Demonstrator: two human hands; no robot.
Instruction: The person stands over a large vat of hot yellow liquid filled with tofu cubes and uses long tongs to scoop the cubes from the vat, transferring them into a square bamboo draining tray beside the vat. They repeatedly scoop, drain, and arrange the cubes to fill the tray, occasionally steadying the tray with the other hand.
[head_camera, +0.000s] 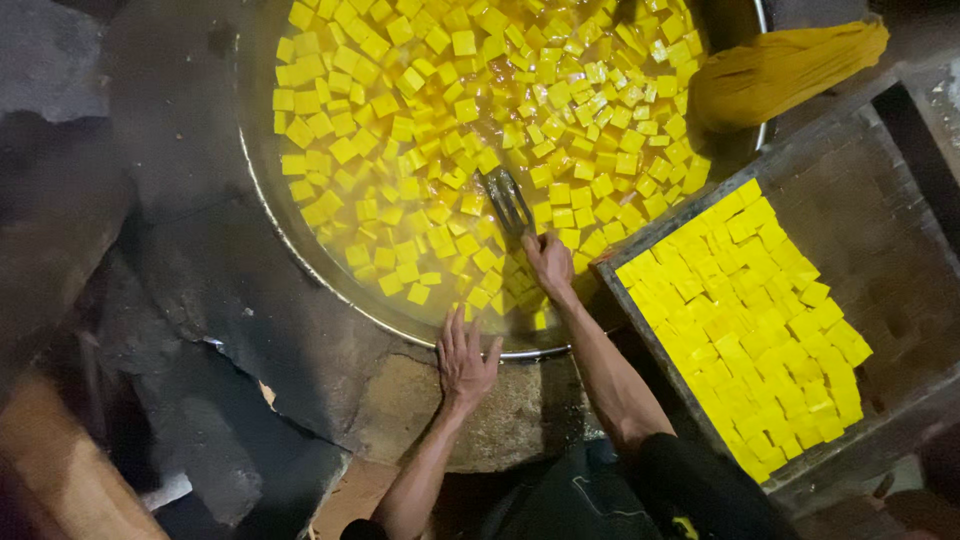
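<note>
A big round metal pan (300, 250) holds yellow liquid with many yellow cubes (420, 110) floating in it. My right hand (548, 260) is shut on a slotted metal spatula (508, 200), whose blade dips into the liquid among the cubes. My left hand (464, 357) rests flat with fingers spread on the pan's near rim and the stone ledge below it. To the right, a wooden tray (850, 190) holds rows of yellow cubes (760, 320) packed side by side on its near half.
A yellow-stained cloth bundle (780, 65) lies on the pan's far right rim. Rough dark stone and concrete (170, 200) surround the pan on the left. My dark clothing (640, 490) shows at the bottom.
</note>
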